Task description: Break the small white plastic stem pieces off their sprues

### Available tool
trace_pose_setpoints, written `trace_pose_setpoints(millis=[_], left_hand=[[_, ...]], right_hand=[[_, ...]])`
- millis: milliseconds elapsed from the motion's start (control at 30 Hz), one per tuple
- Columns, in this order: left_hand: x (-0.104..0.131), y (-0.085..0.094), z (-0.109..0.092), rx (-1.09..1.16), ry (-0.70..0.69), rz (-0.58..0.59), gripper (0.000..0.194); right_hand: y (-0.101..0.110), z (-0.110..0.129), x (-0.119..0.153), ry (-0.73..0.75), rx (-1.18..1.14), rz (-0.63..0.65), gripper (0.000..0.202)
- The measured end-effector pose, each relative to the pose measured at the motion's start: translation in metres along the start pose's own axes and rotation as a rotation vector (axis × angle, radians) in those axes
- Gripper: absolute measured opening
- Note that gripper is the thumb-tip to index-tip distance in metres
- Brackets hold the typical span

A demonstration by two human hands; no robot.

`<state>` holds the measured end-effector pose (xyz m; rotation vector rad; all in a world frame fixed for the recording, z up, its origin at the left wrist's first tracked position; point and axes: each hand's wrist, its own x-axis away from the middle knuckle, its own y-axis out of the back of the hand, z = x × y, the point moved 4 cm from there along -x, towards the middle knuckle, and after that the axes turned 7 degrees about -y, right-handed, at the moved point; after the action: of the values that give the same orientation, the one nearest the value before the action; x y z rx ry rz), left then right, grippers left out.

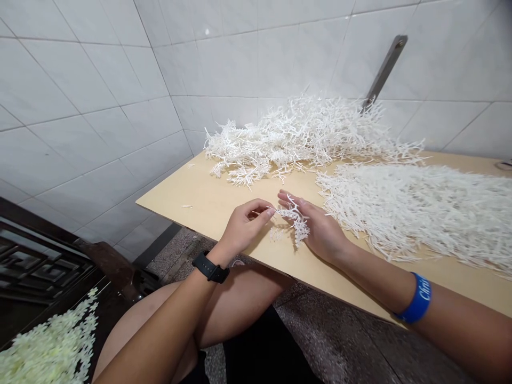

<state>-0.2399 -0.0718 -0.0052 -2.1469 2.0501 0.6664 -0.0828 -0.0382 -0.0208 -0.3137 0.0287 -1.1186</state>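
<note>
Branch pile [304, 138] on table [188, 192], perhaps touching wall [280, 64].

Tabletop [170, 200] (pale) under white sprigs [304, 138]

A head-worn view looks forward and steeply down, close over the tabletop [212, 213]

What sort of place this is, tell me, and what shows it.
Most likely a room in a home, doubling as a work corner: white wall tiles, a dark wooden lattice seat, and a pale board tabletop heaped with white branching sprigs.
</note>
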Motion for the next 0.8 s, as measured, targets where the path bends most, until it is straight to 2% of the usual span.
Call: trace_pose_setpoints(millis=[100, 233, 300, 433, 500, 700, 733, 800], left_hand=[[0.0, 0.002, 0.0, 0.019, -0.018, -0.02, 0.017], [0.001, 0.003, -0.001, 0.044, -0.026, -0.049, 0.017], [0.001, 0.005, -0.001, 0.059, -0.03, -0.07, 0.017], [0.002, 0.007, -0.001, 0.081, -0.045, -0.098, 0.02], [0.003, 0.007, -0.002, 0.098, -0.057, -0.071, 0.025], [0.006, -0.008, -0.002, 0.105, -0.09, 0.183, 0.065], [0.007, -0.01, -0.003, 0.086, -0.096, 0.201, 0.065], [0.008, -0.012, -0.004, 0.067, -0.108, 0.202, 0.054]], right_hand=[[-0.002, 0.007, 0.007, 0.156, 0.199, -0.014, 0.045], [-0.006, 0.019, 0.017, 0.386, 0.446, -0.101, 0.04], [-0.008, 0.02, 0.018, 0.439, 0.519, -0.108, 0.036], [-0.01, 0.012, 0.014, 0.336, 0.622, -0.056, 0.025], [-0.011, 0.01, 0.014, 0.287, 0.63, -0.03, 0.023], [-0.012, 0.013, 0.018, 0.28, 0.582, -0.096, 0.019], [-0.013, 0.012, 0.018, 0.281, 0.583, -0.083, 0.02], [-0.016, 0.01, 0.018, 0.29, 0.614, -0.015, 0.023]])
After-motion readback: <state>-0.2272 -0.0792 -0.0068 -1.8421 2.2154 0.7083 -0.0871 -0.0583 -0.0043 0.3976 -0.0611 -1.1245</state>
